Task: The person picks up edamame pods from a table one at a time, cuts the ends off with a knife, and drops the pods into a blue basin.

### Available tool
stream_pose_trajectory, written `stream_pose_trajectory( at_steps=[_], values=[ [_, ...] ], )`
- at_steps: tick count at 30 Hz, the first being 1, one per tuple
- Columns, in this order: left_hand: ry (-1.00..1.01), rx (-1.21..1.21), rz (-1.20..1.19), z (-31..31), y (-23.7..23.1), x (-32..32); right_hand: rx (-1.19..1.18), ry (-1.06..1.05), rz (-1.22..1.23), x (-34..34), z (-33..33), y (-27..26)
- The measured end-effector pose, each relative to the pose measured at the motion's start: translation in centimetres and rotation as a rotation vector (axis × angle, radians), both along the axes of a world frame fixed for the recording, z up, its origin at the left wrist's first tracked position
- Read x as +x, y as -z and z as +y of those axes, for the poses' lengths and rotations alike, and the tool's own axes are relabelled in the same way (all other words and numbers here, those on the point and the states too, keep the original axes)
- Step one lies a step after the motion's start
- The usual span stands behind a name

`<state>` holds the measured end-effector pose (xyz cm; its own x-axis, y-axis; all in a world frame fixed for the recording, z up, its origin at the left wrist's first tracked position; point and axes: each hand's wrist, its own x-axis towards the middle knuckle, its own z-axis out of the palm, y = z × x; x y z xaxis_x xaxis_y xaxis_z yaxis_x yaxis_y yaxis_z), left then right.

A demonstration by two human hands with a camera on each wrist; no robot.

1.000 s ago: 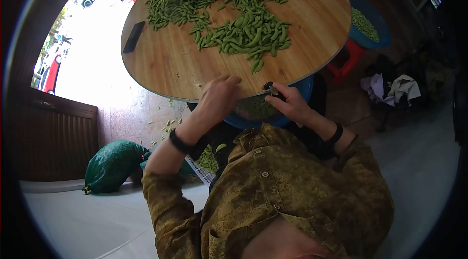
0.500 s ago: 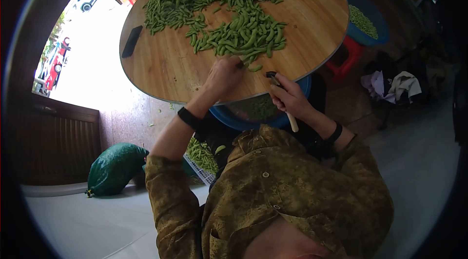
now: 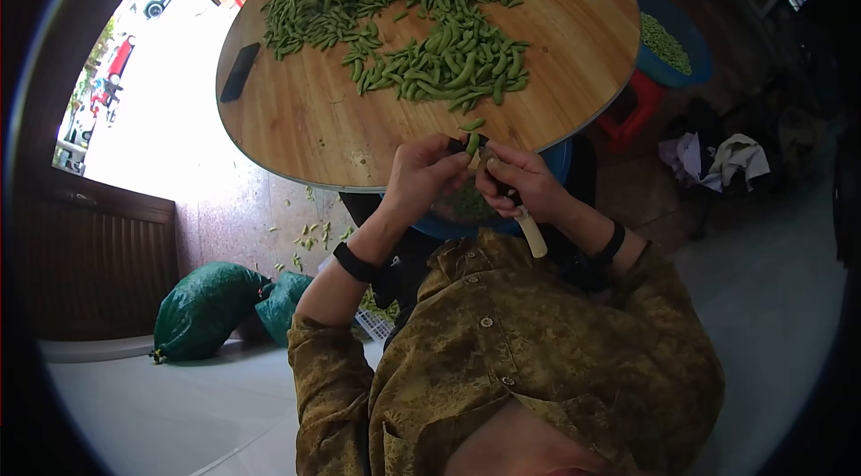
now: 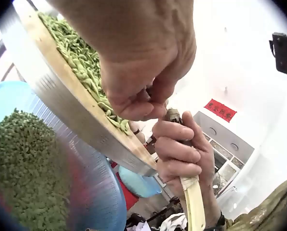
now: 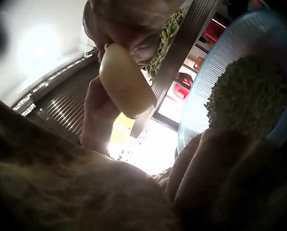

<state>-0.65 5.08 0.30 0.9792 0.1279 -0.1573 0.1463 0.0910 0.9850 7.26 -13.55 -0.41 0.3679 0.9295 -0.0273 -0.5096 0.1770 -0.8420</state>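
Observation:
At the near edge of the round wooden table (image 3: pixel 305 131), my left hand (image 3: pixel 417 173) pinches a green soybean pod (image 3: pixel 473 142) between thumb and fingers. Something dark shows at its fingertips. My right hand (image 3: pixel 531 185) grips a tool with a pale handle (image 3: pixel 534 238), which points down toward my body; the working end is hidden among the fingers. In the left wrist view the tool's upper part (image 4: pixel 173 114) looks wrapped, and both hands meet closely there. Another pod (image 3: pixel 472 125) lies just beyond the fingers, in front of a large heap of pods (image 3: pixel 439 64).
Under the table edge sits a blue basin (image 4: pixel 115 202) holding shelled green beans (image 4: pixel 27 168). Another blue basin (image 3: pixel 700 64) of beans stands right, above a red stool (image 3: pixel 641 108). A dark flat object (image 3: pixel 239 73) lies at the table's left. Green sacks (image 3: pixel 211 310) rest on the floor.
My left hand reached forward to the pods, then came back with one to meet the right hand. The right hand moved slightly left and still grips the pale-handled tool.

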Motion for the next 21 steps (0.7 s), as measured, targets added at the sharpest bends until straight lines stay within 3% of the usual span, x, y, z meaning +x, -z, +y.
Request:
stream_pose_trajectory(
  at_steps=[5, 10, 12, 13, 15, 16, 18, 19, 21],
  values=[
    [-0.027, 0.036, -0.086, -0.2, 0.4, -0.5, 0.012, -0.025, 0.050, 0.0, 0.2, 0.2],
    [-0.084, 0.171, -0.199, -0.5, 0.4, -1.1, -0.078, 0.097, -0.054, -0.5, 0.4, 0.2],
    [-0.063, -0.070, -0.128, -0.3, 0.7, -0.9, -0.054, 0.089, -0.046, -0.5, 0.4, -0.2],
    [-0.065, -0.072, -0.129, 0.0, 0.9, -0.7, -0.030, 0.080, -0.039, -0.5, 0.4, -0.4],
    [0.056, -0.355, -0.034, 0.5, 1.2, -0.4, -0.025, 0.059, -0.017, -0.4, 0.3, -0.3],
    [0.055, -0.356, -0.035, 0.5, 1.4, -0.4, -0.015, 0.042, 0.001, -0.3, 0.2, -0.3],
    [0.243, -0.802, 0.012, 0.5, 1.7, -0.2, 0.005, 0.012, 0.038, 0.1, 0.0, 0.2],
    [0.243, -0.803, 0.011, 0.4, 2.0, -0.1, 0.021, -0.021, 0.080, 0.2, -0.2, 0.4],
    [0.331, -1.029, 0.026, -0.1, 2.8, -0.3, 0.021, -0.051, 0.089, 0.1, -0.5, 0.5]
  ],
)
